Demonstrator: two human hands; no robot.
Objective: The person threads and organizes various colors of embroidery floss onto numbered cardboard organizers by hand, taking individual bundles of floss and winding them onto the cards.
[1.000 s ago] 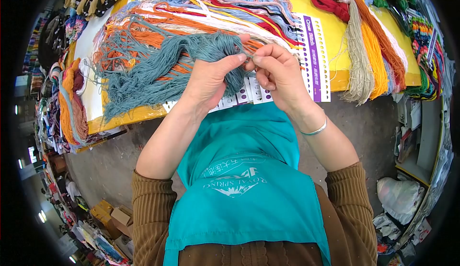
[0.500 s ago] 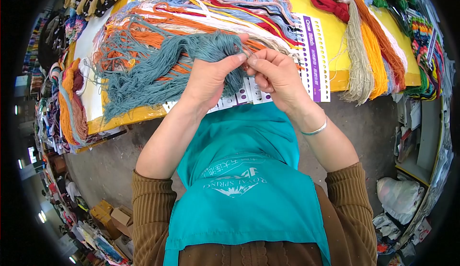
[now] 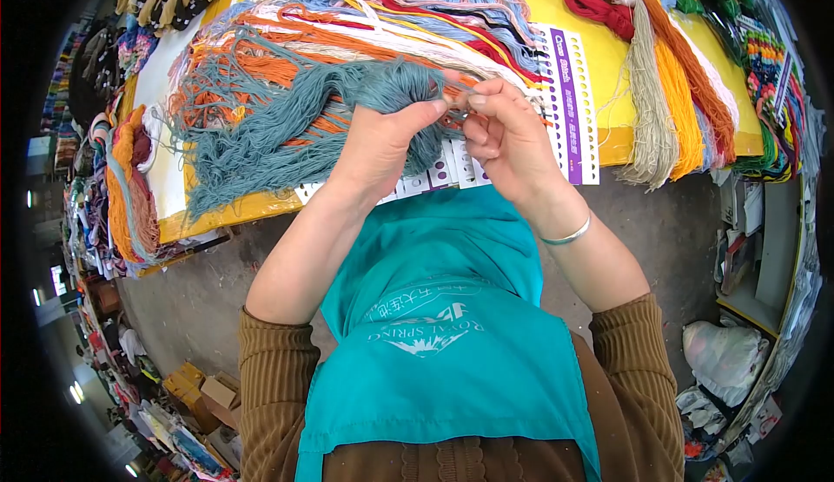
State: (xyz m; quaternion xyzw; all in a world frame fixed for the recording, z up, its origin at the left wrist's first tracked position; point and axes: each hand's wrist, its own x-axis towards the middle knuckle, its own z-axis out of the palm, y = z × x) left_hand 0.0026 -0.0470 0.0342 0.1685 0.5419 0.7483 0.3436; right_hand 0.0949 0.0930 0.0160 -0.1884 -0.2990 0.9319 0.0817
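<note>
A thick hank of grey-blue embroidery thread (image 3: 300,117) lies across the heap, its cut ends fanned out to the left. Wrapped round the looped end of this hank is my left hand (image 3: 387,139), its thumb on top. Just to the right, my right hand (image 3: 508,130) is closed in a pinch close to the left thumb tip; a strand seems to be between its fingertips, though it is too fine to make out well. Below the hands lie white punched thread cards (image 3: 439,172), and a purple-striped card (image 3: 569,104) stands out at the right.
Orange, white, red and blue threads (image 3: 373,22) are piled beneath and behind the hank on the yellow table (image 3: 612,139). More hanks (image 3: 673,91) in beige, yellow and orange hang over the front edge at right. Orange and brown hanks (image 3: 130,187) hang at left.
My right hand has shifted slightly to the right, away from my left thumb, still pinching. My left hand keeps its grip on the hank.
</note>
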